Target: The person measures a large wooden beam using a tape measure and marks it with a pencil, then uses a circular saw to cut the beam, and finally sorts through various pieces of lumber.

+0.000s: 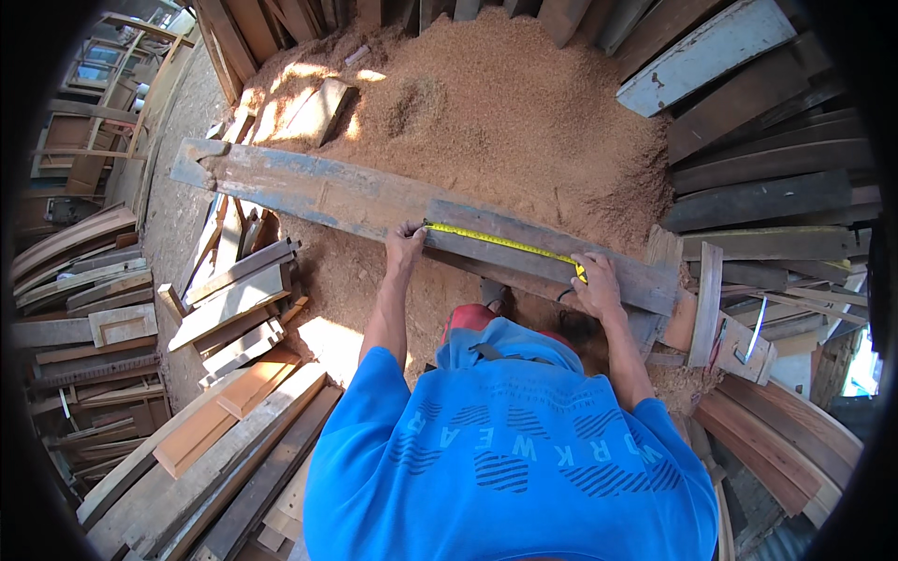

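Left hand [405, 247] and right hand [599, 283] in pinches on yellow tape measure [505, 243] between them

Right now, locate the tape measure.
Just right of centre in the head view, the tape measure stretches along a grey board, between left hand and right hand.

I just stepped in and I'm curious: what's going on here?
A person in blue is holding a yellow tape pulled out along a short board. The left hand is at the tape's left end, by the board's left end; the right hand grips its case. The short board seems to lie on a longer plank. Sawdust is heaped beyond, with stacked wood around.
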Action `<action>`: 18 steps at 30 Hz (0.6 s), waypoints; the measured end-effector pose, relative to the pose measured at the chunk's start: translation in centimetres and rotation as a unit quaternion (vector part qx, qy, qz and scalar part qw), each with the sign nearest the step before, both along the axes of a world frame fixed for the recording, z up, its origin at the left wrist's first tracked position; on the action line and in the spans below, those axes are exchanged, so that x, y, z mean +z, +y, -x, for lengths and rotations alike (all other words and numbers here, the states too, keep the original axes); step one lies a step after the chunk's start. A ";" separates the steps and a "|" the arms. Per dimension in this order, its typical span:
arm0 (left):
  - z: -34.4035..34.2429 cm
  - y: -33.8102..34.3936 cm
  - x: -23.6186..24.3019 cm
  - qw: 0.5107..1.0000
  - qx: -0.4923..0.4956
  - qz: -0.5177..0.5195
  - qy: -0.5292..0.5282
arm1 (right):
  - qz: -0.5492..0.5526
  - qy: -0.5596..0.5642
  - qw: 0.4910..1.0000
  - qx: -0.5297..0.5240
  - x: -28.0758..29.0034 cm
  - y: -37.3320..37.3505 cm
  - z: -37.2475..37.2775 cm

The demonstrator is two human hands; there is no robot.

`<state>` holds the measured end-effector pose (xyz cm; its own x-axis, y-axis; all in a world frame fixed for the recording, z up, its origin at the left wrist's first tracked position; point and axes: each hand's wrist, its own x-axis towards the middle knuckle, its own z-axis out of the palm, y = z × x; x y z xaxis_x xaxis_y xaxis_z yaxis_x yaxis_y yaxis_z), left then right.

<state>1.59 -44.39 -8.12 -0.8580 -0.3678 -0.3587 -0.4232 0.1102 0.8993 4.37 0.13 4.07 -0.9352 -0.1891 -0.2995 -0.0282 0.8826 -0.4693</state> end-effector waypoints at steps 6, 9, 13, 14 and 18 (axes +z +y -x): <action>-0.1 0.6 0.9 0.999 0.000 0.045 -0.010 | 0.019 0.009 1.000 -0.007 0.2 -0.2 0.1; -0.2 0.3 0.4 0.999 -0.005 0.048 -0.004 | 0.017 0.016 1.000 0.004 0.4 -0.3 0.2; -0.4 0.0 -0.3 0.999 0.001 0.046 -0.006 | 0.011 -0.016 1.000 0.000 0.2 -0.5 0.6; -0.3 0.2 0.0 0.999 -0.004 0.052 -0.008 | 0.013 -0.029 0.999 -0.003 0.5 -0.6 0.8; -0.3 0.7 1.4 0.997 0.008 0.075 -0.007 | 0.035 -0.040 0.999 -0.005 1.1 -0.8 1.1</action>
<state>1.88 -43.66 -6.71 -0.8465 -0.4321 -0.3110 -0.4391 0.2365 0.8667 3.25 -0.69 5.21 -0.9103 -0.2041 -0.3602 0.0201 0.8472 -0.5309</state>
